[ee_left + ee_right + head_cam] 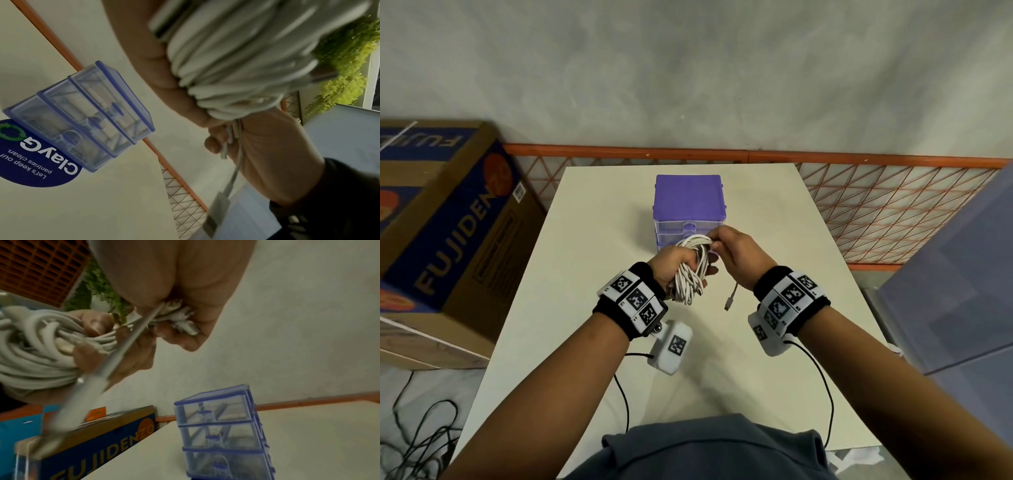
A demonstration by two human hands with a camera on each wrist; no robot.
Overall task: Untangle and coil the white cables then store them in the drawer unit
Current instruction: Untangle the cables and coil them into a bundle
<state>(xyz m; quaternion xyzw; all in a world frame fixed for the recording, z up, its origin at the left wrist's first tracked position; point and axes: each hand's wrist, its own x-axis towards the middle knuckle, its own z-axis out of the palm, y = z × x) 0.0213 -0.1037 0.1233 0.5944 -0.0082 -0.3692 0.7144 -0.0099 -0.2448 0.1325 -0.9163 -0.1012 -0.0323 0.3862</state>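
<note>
Your left hand [674, 263] covers the middle of the white cables [693, 267], so you cannot count the loops. In the left wrist view that bundle is smeared and runs off the frame at 12 o'clock. In the right wrist view the loose strand [115, 356] blurs toward 7 o'clock, its plug unreadable. The bottom drawer of the drawer unit [690, 205] sits behind your fingers [714, 236]; its contents are unclear. The cardboard box [448, 222] is cut at 9 o'clock.

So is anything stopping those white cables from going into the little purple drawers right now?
Yes: all three drawers of the drawer unit look closed, so one must be pulled open first. Both the left hand and right hand are busy gripping the white cables. Nothing else lies between.
</note>
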